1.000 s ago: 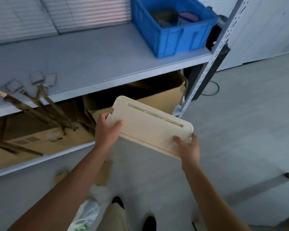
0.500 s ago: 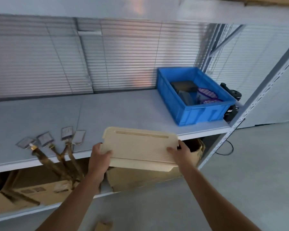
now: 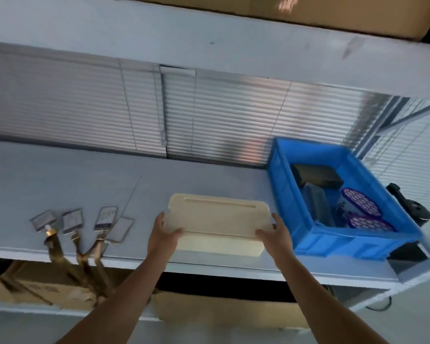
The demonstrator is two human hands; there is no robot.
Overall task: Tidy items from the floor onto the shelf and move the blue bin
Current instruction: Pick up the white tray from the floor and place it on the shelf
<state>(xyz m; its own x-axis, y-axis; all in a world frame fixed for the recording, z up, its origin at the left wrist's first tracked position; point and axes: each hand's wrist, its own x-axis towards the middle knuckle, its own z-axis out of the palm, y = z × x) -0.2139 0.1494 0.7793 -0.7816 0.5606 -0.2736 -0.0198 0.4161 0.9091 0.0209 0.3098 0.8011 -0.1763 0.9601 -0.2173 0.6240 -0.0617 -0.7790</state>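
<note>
A cream rectangular board [image 3: 219,219] with a long slot near its far edge is over the grey shelf [image 3: 159,184], near the front edge; I cannot tell whether it rests on the surface. My left hand [image 3: 163,233] grips its left end and my right hand [image 3: 274,232] grips its right end. The blue bin [image 3: 308,242] stands on the same shelf just right of the board, holding dark boxes and purple-patterned round items.
Several brushes with metal heads [image 3: 85,227] lie on the shelf to the left, handles hanging over the edge. Cardboard boxes [image 3: 47,289] fill the shelf below. An upper shelf [image 3: 209,45] runs overhead. A black device [image 3: 412,209] sits right of the bin.
Both hands have raised the board from below shelf height and carried it forward over the shelf. The view has tilted up toward the shelf.
</note>
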